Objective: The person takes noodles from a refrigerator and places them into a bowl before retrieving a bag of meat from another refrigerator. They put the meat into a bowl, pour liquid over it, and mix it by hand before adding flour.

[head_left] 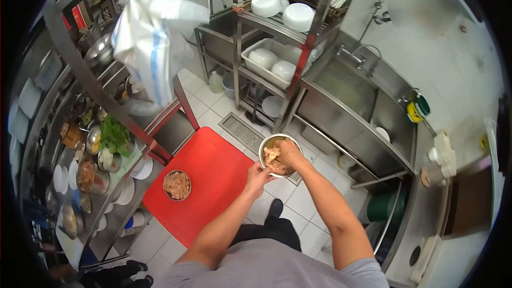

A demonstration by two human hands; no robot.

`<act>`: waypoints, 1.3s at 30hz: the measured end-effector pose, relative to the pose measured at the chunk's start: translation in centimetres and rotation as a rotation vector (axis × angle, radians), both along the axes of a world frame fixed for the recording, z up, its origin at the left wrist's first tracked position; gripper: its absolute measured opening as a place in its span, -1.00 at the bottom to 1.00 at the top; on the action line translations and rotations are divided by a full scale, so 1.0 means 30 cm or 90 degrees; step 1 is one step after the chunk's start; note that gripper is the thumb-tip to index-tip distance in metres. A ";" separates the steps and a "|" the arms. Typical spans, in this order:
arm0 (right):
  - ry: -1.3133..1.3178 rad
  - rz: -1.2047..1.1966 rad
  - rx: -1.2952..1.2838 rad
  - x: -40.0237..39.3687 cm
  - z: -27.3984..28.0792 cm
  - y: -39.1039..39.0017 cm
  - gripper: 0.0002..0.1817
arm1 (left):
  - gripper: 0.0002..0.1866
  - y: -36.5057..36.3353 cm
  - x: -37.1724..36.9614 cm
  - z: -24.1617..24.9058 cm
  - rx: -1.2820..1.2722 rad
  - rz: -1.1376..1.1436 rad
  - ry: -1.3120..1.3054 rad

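Observation:
A round metal bowl (262, 152) is held over the tiled floor, just off the right edge of a red table. My left hand (257, 177) grips its near left rim, thumb at the edge. Inside the bowl lie pale pinkish pieces of raw meat (271, 156), which look like chicken. My right hand (289, 154) reaches into the bowl from the right, its fingers curled down among the meat and partly hidden. On the red table (218, 165) stands another round container (189, 186) filled with similar raw meat (176, 185).
A steel sink (341, 82) with a tap is ahead to the right. White bowls (298, 17) stand on a rack ahead. Plastic bags (154, 37) hang at upper left. Leafy greens (114, 134) and food pots crowd the left counter. Another person's dark shoe (137, 265) shows at lower left.

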State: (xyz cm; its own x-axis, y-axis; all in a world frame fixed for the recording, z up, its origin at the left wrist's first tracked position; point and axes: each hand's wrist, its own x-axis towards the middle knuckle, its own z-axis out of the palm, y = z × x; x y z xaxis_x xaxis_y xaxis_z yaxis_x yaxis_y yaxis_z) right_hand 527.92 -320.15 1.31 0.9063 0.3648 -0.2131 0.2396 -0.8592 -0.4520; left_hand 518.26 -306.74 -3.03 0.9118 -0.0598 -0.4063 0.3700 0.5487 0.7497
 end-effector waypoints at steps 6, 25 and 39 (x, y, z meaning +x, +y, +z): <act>-0.083 0.207 -0.004 0.456 -0.013 0.077 -0.69 | -0.89 -0.028 0.341 -0.023 0.002 0.170 0.041; -0.003 0.576 0.057 1.487 -0.094 0.698 -0.81 | -0.85 0.351 1.174 -0.027 0.009 0.528 0.059; -0.027 0.861 0.196 1.744 0.077 1.411 -0.77 | -0.90 0.915 1.535 0.047 0.026 0.816 0.060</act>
State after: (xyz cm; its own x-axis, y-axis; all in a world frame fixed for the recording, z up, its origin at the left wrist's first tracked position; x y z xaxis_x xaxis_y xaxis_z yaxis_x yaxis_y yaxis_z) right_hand 580.24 -277.82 3.61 -0.1819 0.9819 0.0532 0.8149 0.1808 -0.5507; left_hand 564.30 -279.29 -1.62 0.2764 0.8478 -0.4526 -0.3503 0.5274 0.7741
